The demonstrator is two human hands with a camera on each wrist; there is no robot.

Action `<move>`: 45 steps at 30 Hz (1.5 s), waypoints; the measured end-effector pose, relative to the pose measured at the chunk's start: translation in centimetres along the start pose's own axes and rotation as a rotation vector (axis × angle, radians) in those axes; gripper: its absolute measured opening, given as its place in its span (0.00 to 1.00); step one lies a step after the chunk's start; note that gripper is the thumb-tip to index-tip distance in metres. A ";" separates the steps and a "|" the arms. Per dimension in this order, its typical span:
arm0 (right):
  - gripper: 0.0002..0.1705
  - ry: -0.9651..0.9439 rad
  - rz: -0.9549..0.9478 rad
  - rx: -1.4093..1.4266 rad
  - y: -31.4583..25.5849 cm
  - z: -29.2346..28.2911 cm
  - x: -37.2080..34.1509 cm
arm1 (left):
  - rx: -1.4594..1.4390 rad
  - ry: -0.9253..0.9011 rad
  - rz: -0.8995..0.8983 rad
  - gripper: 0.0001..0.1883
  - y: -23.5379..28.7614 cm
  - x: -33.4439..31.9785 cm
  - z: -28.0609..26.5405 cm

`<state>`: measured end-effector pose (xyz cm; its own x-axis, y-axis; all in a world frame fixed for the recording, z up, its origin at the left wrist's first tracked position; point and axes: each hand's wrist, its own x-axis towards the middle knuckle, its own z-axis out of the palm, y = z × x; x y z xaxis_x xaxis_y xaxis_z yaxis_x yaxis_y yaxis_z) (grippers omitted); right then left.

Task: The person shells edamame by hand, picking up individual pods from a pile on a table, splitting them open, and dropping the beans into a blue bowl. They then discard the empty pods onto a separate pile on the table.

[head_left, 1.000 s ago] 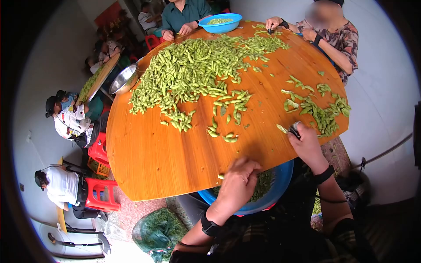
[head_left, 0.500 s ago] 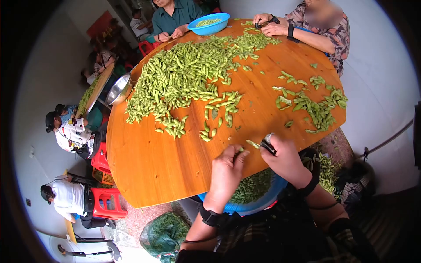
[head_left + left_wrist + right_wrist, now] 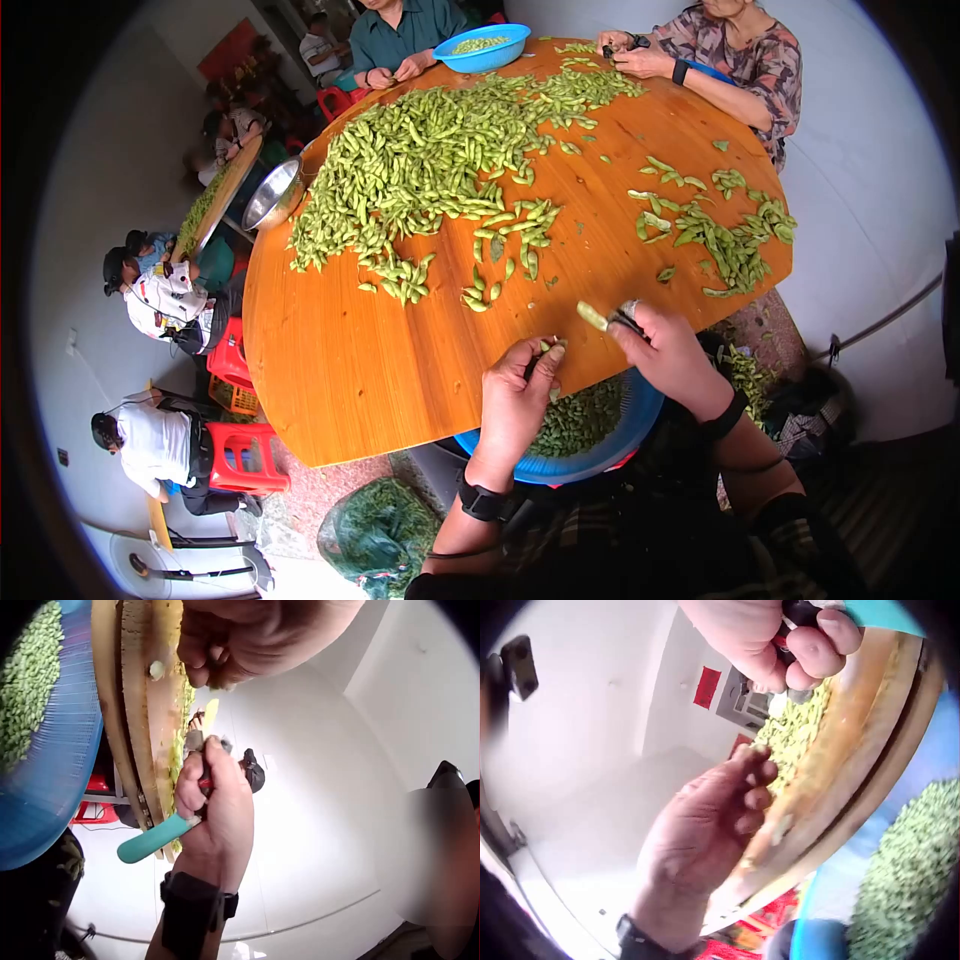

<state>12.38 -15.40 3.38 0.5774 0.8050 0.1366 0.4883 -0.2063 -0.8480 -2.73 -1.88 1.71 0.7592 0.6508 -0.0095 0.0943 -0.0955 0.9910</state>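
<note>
My left hand (image 3: 517, 393) is at the near table edge, thumb and fingertips pinching a small green soybean pod (image 3: 545, 346), mostly hidden by the fingers. To its right, my right hand (image 3: 672, 355) grips a teal-handled hand tool (image 3: 154, 838) with a dark metal head; its exact kind I cannot tell. A pale, flattened soybean pod (image 3: 591, 316) sticks out past the right thumb, beside the tool's head. Below both hands a blue basin (image 3: 640, 405) holds many shelled green beans (image 3: 575, 420), partly under the table edge.
A large heap of soybean pods (image 3: 400, 170) covers the far left of the wooden table (image 3: 370, 370). A smaller pile of pods (image 3: 735, 245) lies at the right. Two people sit across, near another blue basin (image 3: 482, 50). A green net sack (image 3: 380, 535) stands on the floor.
My right hand has come left from the small pod pile with the tool and a pod. My left hand has lifted slightly from the table edge, and its fingertips now pinch a green pod.
</note>
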 end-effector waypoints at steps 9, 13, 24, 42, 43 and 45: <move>0.09 -0.230 0.092 0.332 -2.5 1.1 -1.2 | 0.484 0.004 0.398 0.22 0.5 -0.5 0.8; 0.08 -0.290 0.232 0.497 -3.1 1.0 -1.4 | 0.570 -0.037 0.350 0.23 1.0 -1.0 1.0; 0.07 -0.284 0.276 0.666 -1.7 1.4 -1.9 | 0.600 -0.077 0.295 0.22 0.6 -1.6 1.8; 0.07 -0.202 0.092 0.562 -2.3 1.6 -1.7 | -0.266 -0.159 -0.048 0.18 0.3 -1.2 1.8; 0.07 -0.210 0.170 0.609 -2.2 1.7 -1.8 | -0.187 -0.131 -0.009 0.18 0.2 -1.3 1.9; 0.07 -0.224 0.243 0.650 -2.1 1.7 -1.9 | -0.212 -0.110 -0.017 0.17 0.2 -1.3 2.2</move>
<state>9.16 -15.54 4.01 0.4379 0.8876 -0.1430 -0.1641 -0.0775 -0.9834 -2.33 -4.41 1.66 0.8254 0.5638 -0.0290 -0.0215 0.0828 0.9963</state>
